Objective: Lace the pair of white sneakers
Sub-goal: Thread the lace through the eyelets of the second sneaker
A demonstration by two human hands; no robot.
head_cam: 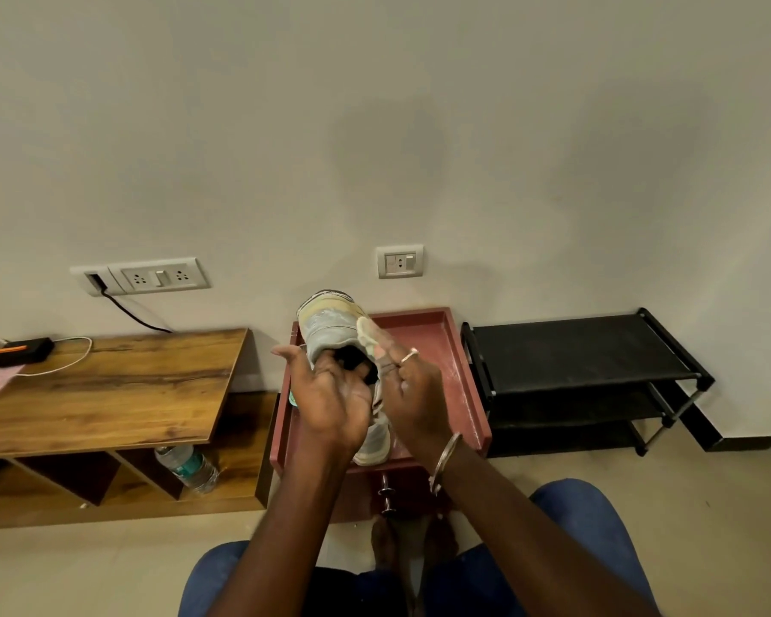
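Where the raised sneaker is: the raised sneaker [330, 325] is held up in both hands above the red tray [464, 362], toe pointing up toward the wall and opening facing the person; it is pale and scuffed.
Left hand: the left hand [330, 398] is palm up, its fingers curled into the shoe's dark opening and gripping it, thumb spread out to the left.
Right hand: the right hand [412, 394] is just beside the left, its thumb and forefinger pinching the tongue [368, 334], which stands up and out from the opening; a ring [409, 354] is on one finger and a metal bangle [444, 460] on the wrist.
Laces: the hands hide the eyelets, so I cannot tell how far the shoe is laced.
Second sneaker: the second sneaker [375, 443] lies in the tray under the hands, only its near end showing.
Tray: it tops a small red cabinet with a metal knob [387, 494] on the front.
Left of the tray: a wooden table [121, 385] holds a black box [21, 349] and a white cable [70, 358]; a water bottle [188, 467] lies on its lower shelf.
Right of the tray: a black shoe rack [575, 349] stands against the wall.
Wall: a wide socket plate [159, 276] and a small socket plate [400, 261].
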